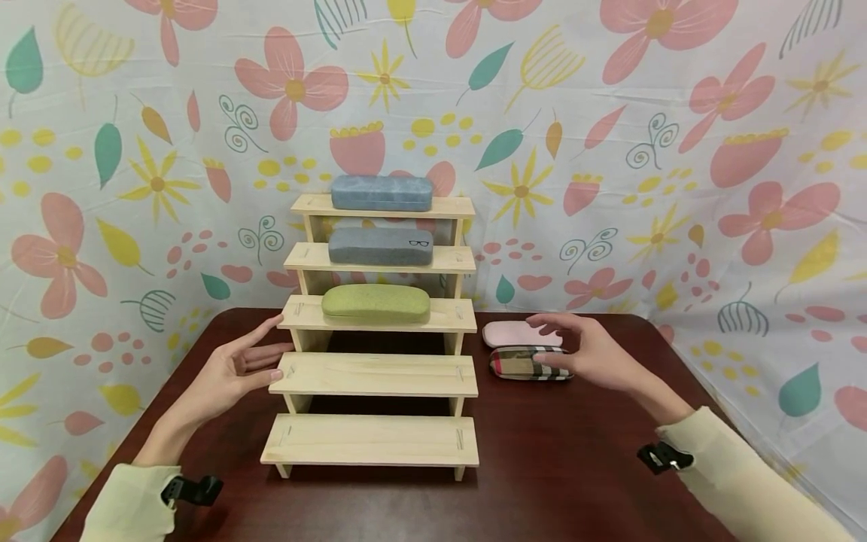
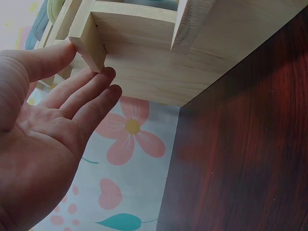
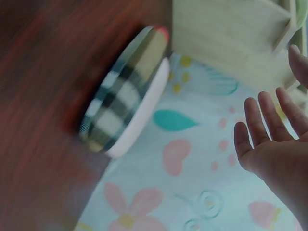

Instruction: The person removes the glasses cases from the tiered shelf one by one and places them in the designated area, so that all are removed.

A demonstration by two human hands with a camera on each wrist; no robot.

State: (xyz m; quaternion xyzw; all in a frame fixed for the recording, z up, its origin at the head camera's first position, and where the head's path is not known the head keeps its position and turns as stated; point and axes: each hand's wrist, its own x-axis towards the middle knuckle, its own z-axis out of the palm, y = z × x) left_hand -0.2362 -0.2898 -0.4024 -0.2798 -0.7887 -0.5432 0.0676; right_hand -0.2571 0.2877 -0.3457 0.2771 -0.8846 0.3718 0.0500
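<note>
A stepped wooden display rack (image 1: 372, 375) carries a light blue glasses case (image 1: 381, 193) on its top step, a grey-blue one (image 1: 381, 247) with a small glasses print below, and a green one (image 1: 375, 303) on the middle step. At the rack's left side is my left hand (image 1: 226, 374), its thumb and fingertips touching the ends of the steps with fingers mostly straight. My right hand (image 1: 596, 350) hovers, fingers spread and holding nothing, over a plaid glasses case (image 1: 515, 363) and a pink glasses case (image 1: 504, 333), which lie side by side. In the right wrist view the plaid case (image 3: 120, 96) overlaps the pink one.
The dark red-brown table (image 1: 576, 467) bears the rack and the two loose cases. Behind and beside it hangs a white cloth (image 1: 433, 98) with flowers and leaves. The rack's two lower steps jut toward the table's front.
</note>
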